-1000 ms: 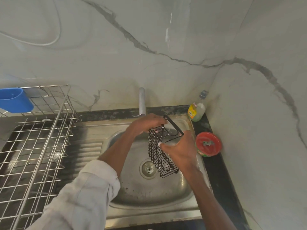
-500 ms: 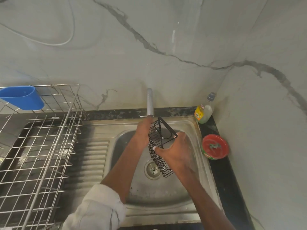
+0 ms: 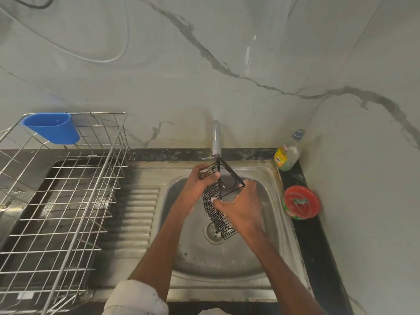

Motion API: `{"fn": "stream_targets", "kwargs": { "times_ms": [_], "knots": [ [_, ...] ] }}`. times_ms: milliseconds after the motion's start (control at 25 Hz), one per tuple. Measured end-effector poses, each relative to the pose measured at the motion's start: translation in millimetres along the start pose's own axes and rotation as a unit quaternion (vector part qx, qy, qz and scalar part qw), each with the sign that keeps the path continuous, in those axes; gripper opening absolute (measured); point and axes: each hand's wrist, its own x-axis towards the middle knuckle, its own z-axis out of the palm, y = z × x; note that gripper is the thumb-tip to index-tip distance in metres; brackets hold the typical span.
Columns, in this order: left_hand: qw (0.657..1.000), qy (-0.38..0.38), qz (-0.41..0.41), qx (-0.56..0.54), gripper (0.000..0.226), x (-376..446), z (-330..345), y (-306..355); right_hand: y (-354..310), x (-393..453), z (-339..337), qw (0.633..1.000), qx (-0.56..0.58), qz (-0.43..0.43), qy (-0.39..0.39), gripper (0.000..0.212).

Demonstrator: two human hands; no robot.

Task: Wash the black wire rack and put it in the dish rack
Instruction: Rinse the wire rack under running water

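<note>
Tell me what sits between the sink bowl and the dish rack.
In the head view, only the ribbed steel drainboard separates the sink bowl from the dish rack; nothing rests on it.

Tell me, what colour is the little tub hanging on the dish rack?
Blue; the tub shows clearly in the head view.

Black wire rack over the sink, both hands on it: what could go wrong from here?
1. The black wire rack is held tilted above the sink; if the left hand or right hand is wet, it could slip into the basin.
2. Its top sits right under the tap, so it may knock the spout.
3. The carry to the dish rack could drip.
</note>
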Motion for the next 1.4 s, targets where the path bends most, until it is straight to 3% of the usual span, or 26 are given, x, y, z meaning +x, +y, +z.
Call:
{"fn": "stream_targets", "kwargs": {
  "times_ms": [120, 240, 480, 680, 840, 1000, 1120, 1280, 1400],
  "knots": [
    [0.999, -0.005, 0.042, 0.001, 0.053, -3, 3, 3, 1, -1, -5, 1.000, 0.017, 0.010, 0.001, 0.098],
    [0.997, -0.029, 0.059, 0.030, 0.066, -1, -8, 6, 0, -2, -7, 1.000, 0.024, 0.013, -0.007, 0.102],
    [0.996, -0.016, 0.082, 0.041, 0.059, -6, -25, 3, -7, -9, -7, 0.999, 0.029, 0.006, -0.035, 0.105],
    [0.997, 0.011, 0.082, 0.002, 0.056, -9, -27, -6, -10, -12, -16, 0.996, 0.040, -0.002, -0.085, 0.073],
    [0.998, -0.021, 0.066, -0.002, 0.059, -7, -24, -5, -3, -4, -30, 0.989, 0.120, 0.006, -0.090, 0.013],
    [0.995, -0.082, 0.059, 0.018, 0.058, -1, -20, 10, 2, 4, -27, 0.975, 0.198, 0.050, -0.089, 0.017],
    [0.997, -0.066, 0.043, 0.010, 0.047, 0, -20, 17, -6, 7, -17, 0.960, 0.255, 0.078, -0.085, 0.017],
    [0.997, -0.038, 0.042, 0.043, 0.067, 2, -24, -5, -15, 4, -4, 0.956, 0.272, 0.087, -0.072, 0.015],
    [0.998, -0.035, 0.043, 0.041, 0.068, -1, -23, -11, -14, 2, -7, 0.953, 0.282, 0.092, -0.055, 0.015]
  ]
}}
